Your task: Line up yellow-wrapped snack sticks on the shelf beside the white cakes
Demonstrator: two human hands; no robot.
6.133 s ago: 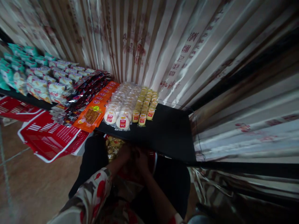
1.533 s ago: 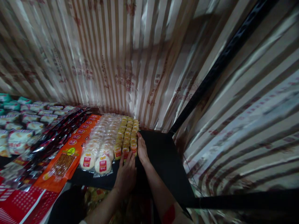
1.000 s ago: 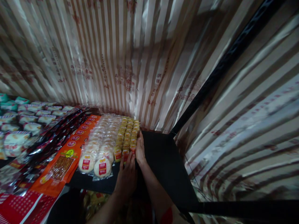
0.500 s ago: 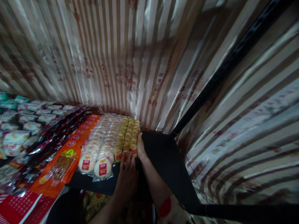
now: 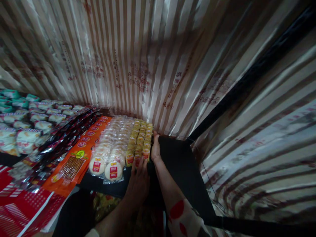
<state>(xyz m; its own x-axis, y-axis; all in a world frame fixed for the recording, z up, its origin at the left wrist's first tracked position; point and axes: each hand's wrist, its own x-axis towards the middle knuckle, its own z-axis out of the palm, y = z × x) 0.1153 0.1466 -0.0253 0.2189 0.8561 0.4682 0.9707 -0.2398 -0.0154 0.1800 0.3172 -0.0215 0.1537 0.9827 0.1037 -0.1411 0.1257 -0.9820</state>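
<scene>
Rows of small yellow snack packets (image 5: 140,138) stand on the black shelf (image 5: 177,164). My left hand (image 5: 139,174) rests its outstretched fingers against the front packets. Along the right side of the rows lies my right hand (image 5: 155,149), flat and touching the outer packets, its fingers partly hidden behind them. Neither hand wraps round a packet. Just left of the yellow rows are two rows of round white crackers in clear wrappers (image 5: 113,171), with red labels in front.
Orange packs of stick snacks (image 5: 74,164), dark shiny packets (image 5: 61,138), white packets (image 5: 29,136) and green packets (image 5: 21,102) line the shelf leftward. A red basket (image 5: 22,210) is at lower left. A black post (image 5: 222,102) slants up at right before striped sheeting (image 5: 138,59).
The view has shifted slightly, so the shelf and goods appear further right and a little higher. Both hands stay against the yellow packets.
</scene>
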